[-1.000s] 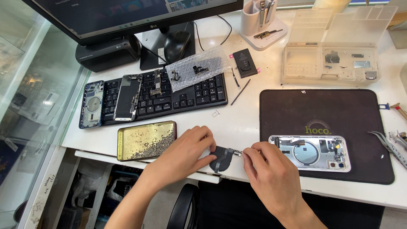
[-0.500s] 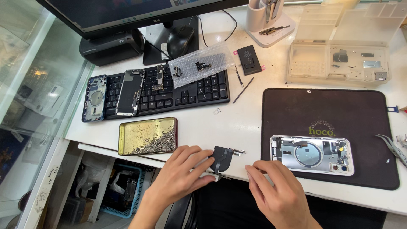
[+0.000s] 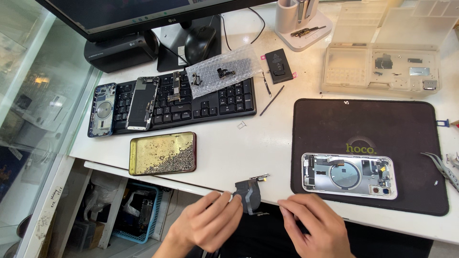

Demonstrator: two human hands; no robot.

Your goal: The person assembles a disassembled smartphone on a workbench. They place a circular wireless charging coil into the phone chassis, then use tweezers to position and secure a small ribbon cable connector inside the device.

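A small dark grey flex-cable part [image 3: 250, 192] with a metal tip lies at the white desk's front edge [image 3: 215, 162]. My left hand [image 3: 208, 224] pinches its lower end with thumb and forefinger. My right hand [image 3: 318, 227] hovers just right of the part, fingers curled, holding nothing that I can see. An opened silver phone housing [image 3: 349, 175] lies on the black work mat [image 3: 368, 124], to the right of both hands.
A gold cracked phone panel [image 3: 162, 153] lies left of the hands. Behind it stands a black keyboard [image 3: 191, 102] with phone frames and a bubble-wrap bag on it. A clear parts box [image 3: 382, 69] is at the back right, tweezers [image 3: 442, 167] at the mat's right edge.
Both hands have drawn back toward the desk's front edge. The right hand has come away from the small part; the left still pinches it.
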